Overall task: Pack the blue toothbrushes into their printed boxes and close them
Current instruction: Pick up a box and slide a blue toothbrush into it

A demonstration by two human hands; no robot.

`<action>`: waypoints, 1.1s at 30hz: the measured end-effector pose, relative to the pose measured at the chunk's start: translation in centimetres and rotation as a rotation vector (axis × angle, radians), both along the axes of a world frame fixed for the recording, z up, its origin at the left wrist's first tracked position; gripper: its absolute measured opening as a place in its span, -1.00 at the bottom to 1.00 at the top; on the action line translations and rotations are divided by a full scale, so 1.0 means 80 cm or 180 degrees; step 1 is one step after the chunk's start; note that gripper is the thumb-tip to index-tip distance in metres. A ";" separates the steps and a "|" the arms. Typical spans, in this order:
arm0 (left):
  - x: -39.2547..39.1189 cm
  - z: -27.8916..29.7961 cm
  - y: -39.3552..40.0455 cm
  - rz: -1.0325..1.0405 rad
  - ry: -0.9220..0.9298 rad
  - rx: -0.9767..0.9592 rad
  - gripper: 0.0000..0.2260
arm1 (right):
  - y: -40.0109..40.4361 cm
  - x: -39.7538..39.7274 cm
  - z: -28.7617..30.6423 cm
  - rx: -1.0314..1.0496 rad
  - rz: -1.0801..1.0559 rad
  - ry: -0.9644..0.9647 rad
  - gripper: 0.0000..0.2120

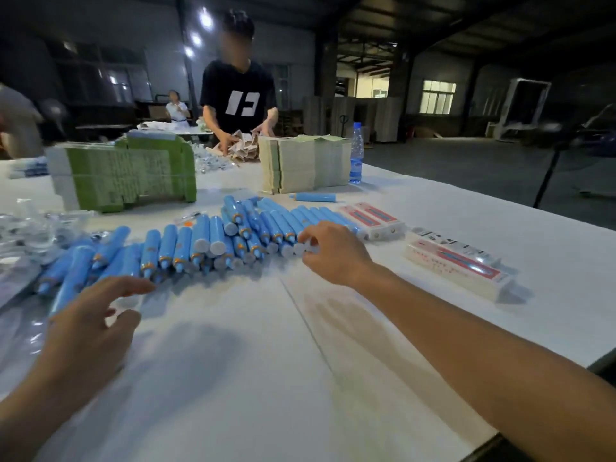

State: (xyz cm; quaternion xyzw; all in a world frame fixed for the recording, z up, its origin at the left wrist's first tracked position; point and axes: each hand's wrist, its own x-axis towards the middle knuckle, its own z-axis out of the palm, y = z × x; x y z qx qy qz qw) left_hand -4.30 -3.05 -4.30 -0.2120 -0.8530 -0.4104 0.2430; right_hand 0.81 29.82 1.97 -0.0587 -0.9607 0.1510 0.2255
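Note:
Several blue toothbrushes [213,241], tube-shaped with white end caps, lie in a loose row across the white table [233,378]. My right hand [336,253] is at the row's right end, thumb and fingers pinching the white cap of one blue toothbrush [308,246]. My left hand [90,323] hovers over the row's left end with fingers spread, holding nothing. Printed white-and-red boxes lie to the right: a pair [371,220] just beyond my right hand and a stack [456,263] nearer the table's right edge. One stray blue toothbrush [315,197] lies farther back.
Green flat cartons [126,175] and a pale carton stack [300,165] stand at the back. A water bottle [356,155] stands beside them. Clear plastic wrappers [33,235] lie at the left. A person in a black shirt [238,95] works across the table.

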 end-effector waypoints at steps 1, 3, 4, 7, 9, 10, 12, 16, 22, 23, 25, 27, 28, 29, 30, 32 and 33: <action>0.009 0.013 0.004 0.0144 0.0105 -0.0025 -0.67 | -0.037 -0.012 0.004 -0.0155 0.0316 0.0077 -0.74; 0.016 0.027 -0.003 0.0323 0.0277 -0.0218 -0.68 | -0.110 -0.034 0.014 -0.0345 0.0875 0.0195 -0.73; 0.014 0.032 -0.011 0.0454 0.0269 -0.0337 -0.68 | -0.145 -0.044 0.020 -0.0405 0.1117 0.0255 -0.72; 0.000 0.040 -0.038 0.0828 0.0224 -0.0626 -0.65 | -0.236 -0.066 0.030 -0.0576 0.1728 0.0457 -0.66; -0.004 0.047 -0.054 0.1039 0.0179 -0.0643 -0.70 | -0.274 -0.073 0.027 -0.0728 0.1946 0.0572 -0.64; -0.006 0.052 -0.062 0.1180 0.0191 -0.0660 -0.71 | -0.285 -0.075 0.023 -0.0819 0.1998 0.0625 -0.65; -0.012 0.062 -0.085 0.1581 0.0382 -0.0840 -0.71 | -0.292 -0.079 0.014 -0.0837 0.2099 0.0698 -0.67; -0.010 0.070 -0.123 0.2397 -0.0694 -0.1834 -0.51 | -0.286 -0.089 0.003 -0.0816 0.2059 0.0676 -0.70; -0.008 0.063 -0.115 0.2477 -0.0496 -0.2343 -0.43 | -0.285 -0.090 -0.004 -0.0903 0.1987 0.0543 -0.69; -0.006 0.066 -0.113 0.2498 -0.0383 -0.2367 -0.43 | -0.284 -0.089 -0.003 -0.0927 0.2000 0.0537 -0.69; -0.004 0.071 -0.110 0.2463 -0.0244 -0.2298 -0.41 | -0.282 -0.088 0.000 -0.0954 0.2012 0.0545 -0.68; 0.001 0.079 -0.106 0.2344 -0.0134 -0.2088 -0.37 | -0.279 -0.088 0.004 -0.1008 0.1983 0.0538 -0.68; 0.004 0.084 -0.103 0.2308 -0.0003 -0.1960 -0.39 | -0.278 -0.088 0.006 -0.1065 0.1964 0.0522 -0.68; 0.007 0.089 -0.099 0.2291 0.0225 -0.1814 -0.45 | -0.276 -0.089 0.007 -0.1151 0.1954 0.0503 -0.69; 0.010 0.093 -0.095 0.2281 0.0511 -0.1630 -0.54 | -0.275 -0.089 0.009 -0.1268 0.1941 0.0484 -0.69; 0.016 0.099 -0.085 0.2152 0.0993 -0.1127 -0.67 | -0.273 -0.090 0.013 -0.1607 0.1881 0.0480 -0.69; 0.018 0.102 -0.080 0.2025 0.1179 -0.0893 -0.71 | -0.272 -0.091 0.014 -0.1803 0.1824 0.0484 -0.67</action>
